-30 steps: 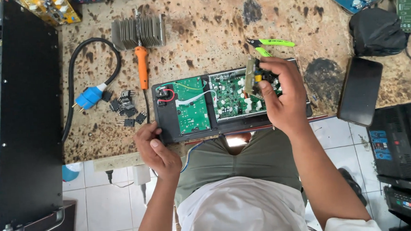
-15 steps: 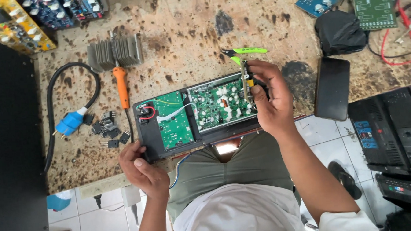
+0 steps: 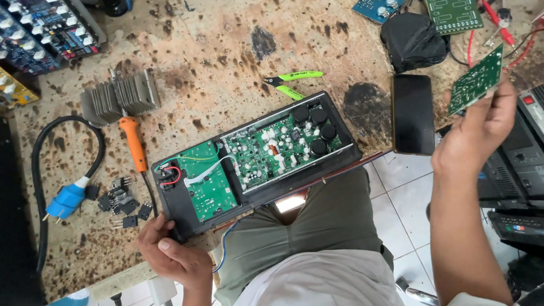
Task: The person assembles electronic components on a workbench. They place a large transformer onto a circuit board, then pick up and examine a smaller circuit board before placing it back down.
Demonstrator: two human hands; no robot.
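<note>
An open black device case (image 3: pixel 181 204) lies at the near edge of the stained workbench (image 3: pixel 217 56), with two green circuit boards (image 3: pixel 272 150) inside. My left hand (image 3: pixel 172 254) grips the case's near left corner. My right hand (image 3: pixel 479 133) is raised off to the right, above the black equipment there, and holds a small green circuit board (image 3: pixel 476 80) by its lower edge. A dark phone (image 3: pixel 412 111) lies between the case and that hand.
Green-handled cutters (image 3: pixel 293 83), an orange-handled soldering iron (image 3: pixel 135 141), a finned heatsink (image 3: pixel 120 96), small black components (image 3: pixel 122 201) and a blue plug on a black cable (image 3: pixel 66 201) lie around the case. More circuit boards sit at the far corners. Black equipment (image 3: pixel 533 170) stands right.
My right hand has left the case and swung out to the right, lifting a small green board. The left hand still holds the case's corner. The view has shifted.
</note>
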